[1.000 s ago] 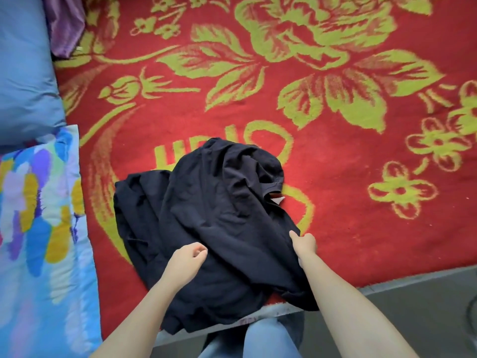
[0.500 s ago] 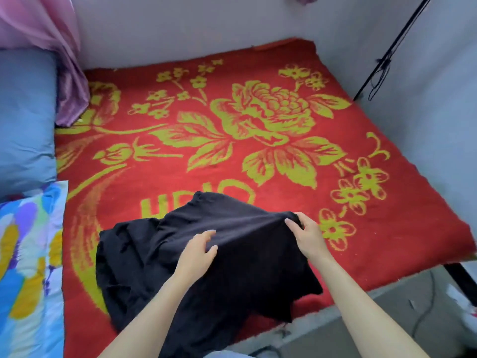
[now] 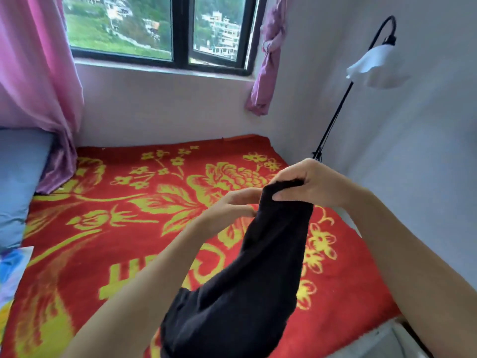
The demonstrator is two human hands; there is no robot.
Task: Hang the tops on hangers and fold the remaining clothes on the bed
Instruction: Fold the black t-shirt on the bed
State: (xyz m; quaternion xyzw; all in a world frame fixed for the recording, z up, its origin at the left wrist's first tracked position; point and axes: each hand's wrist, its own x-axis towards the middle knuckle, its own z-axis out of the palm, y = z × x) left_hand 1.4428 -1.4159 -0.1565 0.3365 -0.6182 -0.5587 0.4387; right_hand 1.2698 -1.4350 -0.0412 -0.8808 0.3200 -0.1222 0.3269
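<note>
- So half a second ago the black garment was a flat crumpled heap on the blanket with both my hands on top of it. Now it's up in the air over the bed.
- My right hand has its top end bunched up, fingers curled over the edge and thumb pressed in underneath.
- My left hand reaches in from the side, fingertips right at the cloth just below that grip. Can't honestly tell if it's pinching or only touching.
- My view has tipped up too: the window, the pink curtain and the lamp weren't in view before.
- The garment hangs as one long bunched tube, soft matte knit, slanting down and left. Its lower end spreads wider and runs off the bottom of my view.
- The blanket is fuzzy red with big yellow-green flowers and leaves.
- A smooth blue pillow sits at the left edge.
- The curtain looks thin and a bit shiny, and falls in folds onto the bed.
- The lamp has a thin black curved pole and a frilly white shade.
</note>
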